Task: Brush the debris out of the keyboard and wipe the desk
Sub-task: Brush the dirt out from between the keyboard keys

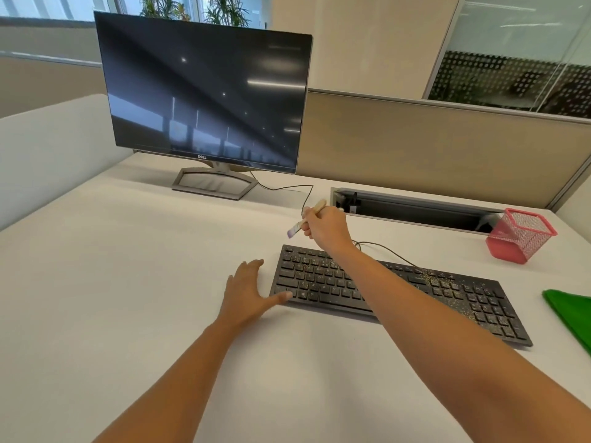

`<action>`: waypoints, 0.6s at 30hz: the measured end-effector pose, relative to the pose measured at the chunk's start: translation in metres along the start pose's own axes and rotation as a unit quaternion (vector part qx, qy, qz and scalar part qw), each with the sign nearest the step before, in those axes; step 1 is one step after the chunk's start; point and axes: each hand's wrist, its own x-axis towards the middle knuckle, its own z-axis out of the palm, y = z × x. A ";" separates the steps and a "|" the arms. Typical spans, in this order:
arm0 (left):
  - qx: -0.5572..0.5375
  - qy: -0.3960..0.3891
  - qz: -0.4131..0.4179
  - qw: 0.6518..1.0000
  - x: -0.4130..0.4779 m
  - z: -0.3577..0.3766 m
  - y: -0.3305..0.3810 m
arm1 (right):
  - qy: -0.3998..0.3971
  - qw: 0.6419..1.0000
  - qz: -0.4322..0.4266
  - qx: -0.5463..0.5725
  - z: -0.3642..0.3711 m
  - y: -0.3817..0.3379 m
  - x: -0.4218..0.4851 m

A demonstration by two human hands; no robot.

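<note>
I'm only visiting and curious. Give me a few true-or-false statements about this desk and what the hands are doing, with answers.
1. The right hand grips a small brush above the keyboard. True.
2. The left hand holds the green cloth. False: the hand lies open on the desk at the keyboard's left end, and the cloth lies at the far right edge.
3. Yellowish specks lie scattered over the keyboard's keys. True.
4. The monitor shows an open document. False: its screen is dark and shows only reflections.
5. The red mesh cup stands left of the monitor. False: it stands on the right, beyond the keyboard.
</note>
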 end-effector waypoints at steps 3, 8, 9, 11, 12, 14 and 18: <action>0.090 -0.007 0.020 0.996 -0.001 0.012 -0.008 | -0.039 0.996 -0.027 -0.077 0.007 0.002 0.001; 0.166 -0.005 0.021 0.986 -0.004 0.017 -0.008 | -0.066 0.994 -0.030 -0.087 0.014 0.007 0.004; 0.179 -0.008 0.021 0.984 -0.004 0.018 -0.008 | -0.072 0.993 -0.027 -0.086 0.016 0.007 0.004; 0.203 -0.017 0.021 0.979 -0.005 0.020 -0.009 | -0.084 0.992 -0.024 -0.089 0.017 0.009 0.004; 0.215 -0.019 0.022 0.976 -0.004 0.020 -0.009 | -0.090 0.991 -0.023 -0.093 0.017 0.010 0.003; 0.232 -0.019 0.026 0.972 -0.004 0.021 -0.009 | -0.099 0.990 -0.022 -0.100 0.016 0.010 0.003; 0.237 -0.013 0.027 0.971 -0.004 0.022 -0.009 | -0.094 0.991 -0.021 -0.097 0.011 0.007 0.009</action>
